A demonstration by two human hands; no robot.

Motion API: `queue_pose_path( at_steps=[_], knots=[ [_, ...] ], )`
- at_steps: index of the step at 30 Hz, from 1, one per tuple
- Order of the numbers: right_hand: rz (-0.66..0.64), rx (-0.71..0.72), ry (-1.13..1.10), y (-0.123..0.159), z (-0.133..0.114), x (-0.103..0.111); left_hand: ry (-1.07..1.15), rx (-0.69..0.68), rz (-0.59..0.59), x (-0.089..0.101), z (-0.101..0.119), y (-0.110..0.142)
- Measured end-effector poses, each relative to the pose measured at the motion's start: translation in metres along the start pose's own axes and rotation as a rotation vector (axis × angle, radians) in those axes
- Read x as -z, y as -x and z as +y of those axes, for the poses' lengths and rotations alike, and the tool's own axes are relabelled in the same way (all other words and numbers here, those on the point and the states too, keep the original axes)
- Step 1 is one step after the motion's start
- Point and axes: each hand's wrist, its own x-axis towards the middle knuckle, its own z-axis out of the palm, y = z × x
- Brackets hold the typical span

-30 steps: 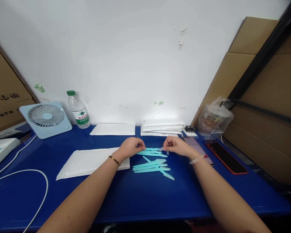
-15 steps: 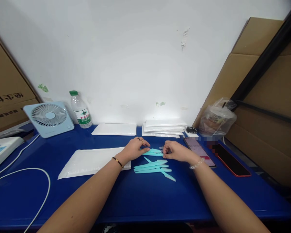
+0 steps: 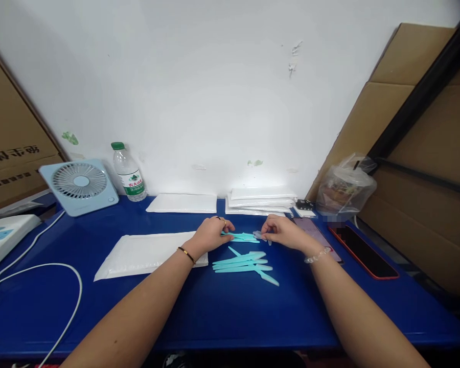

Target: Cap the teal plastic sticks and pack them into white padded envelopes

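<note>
My left hand (image 3: 211, 236) pinches the handle ends of several teal eyebrow razors (image 3: 245, 237), which lie side by side and point to the right. Beyond their blade ends my right hand (image 3: 279, 231) has thumb and finger together at small translucent blade covers (image 3: 259, 235). Its fingers partly hide the covers, so their exact number is unclear. Closer to me, a loose fan of more teal eyebrow razors (image 3: 239, 261) rests on the blue table (image 3: 230, 317). Under my left wrist lies a white padded envelope (image 3: 138, 255).
A single white envelope (image 3: 182, 203) and an envelope stack (image 3: 262, 199) lie by the wall. On the left stand a blue fan (image 3: 80, 186) and a water bottle (image 3: 129, 174). Two phones, one red-edged (image 3: 364, 253), and a bagged drink (image 3: 343, 189) are at the right.
My right hand has shifted slightly right and away from the razor blades, leaving the translucent covers more visible. My left hand stays at the handles. The view has moved slightly.
</note>
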Motion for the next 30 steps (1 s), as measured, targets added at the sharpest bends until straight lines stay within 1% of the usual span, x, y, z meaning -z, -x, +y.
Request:
queue_pose_path(
  at_steps=[3,6,9,12,18,23,26,28,30],
  knots=[
    [-0.136,0.056,0.005,0.005,-0.017,0.001,-0.021,-0.068,0.011,0.001,0.009,0.003],
    [-0.272,0.1,0.061,0.006,-0.027,-0.003,0.003,-0.144,-0.072,0.003,0.019,0.005],
    [-0.338,0.103,0.056,0.005,-0.025,-0.005,0.056,-0.192,-0.178,0.004,0.024,0.007],
    [-0.3,0.086,0.024,0.004,-0.021,-0.005,0.084,-0.181,-0.237,0.003,0.025,0.008],
    [-0.186,0.097,0.095,0.003,-0.021,-0.006,0.058,-0.148,-0.215,0.0,0.023,0.007],
    [-0.179,0.096,0.145,0.001,-0.021,-0.013,0.008,-0.134,-0.216,-0.003,0.022,0.008],
    [-0.185,0.058,0.079,0.001,-0.02,-0.014,0.0,-0.117,-0.229,-0.002,0.024,0.009],
    [-0.189,0.009,-0.007,0.001,-0.02,-0.013,-0.01,-0.113,-0.19,0.001,0.028,0.009],
    [-0.179,-0.033,-0.106,0.001,-0.021,-0.012,-0.02,-0.122,-0.089,0.003,0.03,0.009]
  ],
)
